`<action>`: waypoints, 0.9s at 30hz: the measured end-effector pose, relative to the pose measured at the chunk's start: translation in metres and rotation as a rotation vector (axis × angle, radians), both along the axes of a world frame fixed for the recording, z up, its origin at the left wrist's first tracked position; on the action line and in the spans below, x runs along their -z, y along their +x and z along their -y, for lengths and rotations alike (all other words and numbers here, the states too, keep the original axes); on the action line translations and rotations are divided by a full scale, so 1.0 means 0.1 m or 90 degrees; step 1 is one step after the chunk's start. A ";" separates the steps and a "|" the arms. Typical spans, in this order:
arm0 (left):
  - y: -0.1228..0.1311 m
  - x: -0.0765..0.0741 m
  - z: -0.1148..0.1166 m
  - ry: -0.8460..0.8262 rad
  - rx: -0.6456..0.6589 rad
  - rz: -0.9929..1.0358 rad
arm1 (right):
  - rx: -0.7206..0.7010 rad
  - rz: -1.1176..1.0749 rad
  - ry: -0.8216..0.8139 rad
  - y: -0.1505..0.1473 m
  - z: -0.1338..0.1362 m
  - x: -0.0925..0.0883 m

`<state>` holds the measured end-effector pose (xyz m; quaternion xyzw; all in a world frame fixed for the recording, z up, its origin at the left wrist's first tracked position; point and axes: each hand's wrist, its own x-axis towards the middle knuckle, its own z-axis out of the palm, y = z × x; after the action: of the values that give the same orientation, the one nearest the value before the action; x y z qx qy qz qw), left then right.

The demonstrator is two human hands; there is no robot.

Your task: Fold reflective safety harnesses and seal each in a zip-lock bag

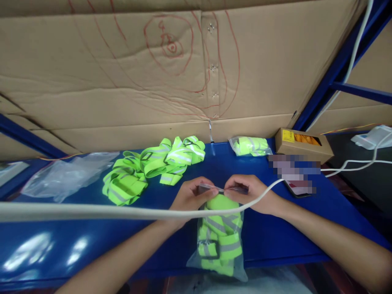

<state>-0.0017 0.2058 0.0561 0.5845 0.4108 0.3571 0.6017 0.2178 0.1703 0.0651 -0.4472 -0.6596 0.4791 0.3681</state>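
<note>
In the head view, the filled clear plastic bag (241, 274) is sitting in front of you, over the near side of the blue table (269, 241), with a fluorescent strap (231, 247) lying folded inside it. One bagged bundle (251, 145) is already resting at the back, near the cardboard box (298, 151). Loose straps (131, 188) are lying unbagged to the left, beside the flattened plastic (67, 175), so the bagging seems only partly done. You are not showing clearly whether the bag's mouth is sealed.

Your left hand (196, 198) is pinching the bag's top edge between thumb and fingers, and your right hand (255, 198) is pinching that edge just beside it; the tips are closing on the film with no visible gap. A white cable (107, 213) is crossing in front, partly hiding both hands.
</note>
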 end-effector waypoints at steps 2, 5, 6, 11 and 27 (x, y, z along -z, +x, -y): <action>0.00 0.02 -0.02 -0.012 0.006 -0.009 | 0.004 0.006 0.005 0.00 -0.01 0.02; 0.01 0.04 -0.04 -0.037 0.012 -0.011 | 0.006 0.018 0.021 0.01 -0.03 0.05; 0.01 0.05 -0.04 -0.039 0.012 -0.010 | 0.006 0.023 0.026 0.02 -0.03 0.06; 0.02 0.08 -0.03 -0.033 0.008 -0.008 | 0.011 0.037 0.046 0.03 -0.04 0.09; 0.03 0.07 0.03 0.051 -0.002 0.001 | 0.101 0.065 0.130 -0.11 0.06 0.03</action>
<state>0.0013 0.2026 0.0492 0.6073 0.3967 0.3749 0.5772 0.2072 0.1639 0.0618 -0.4820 -0.6854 0.3557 0.4139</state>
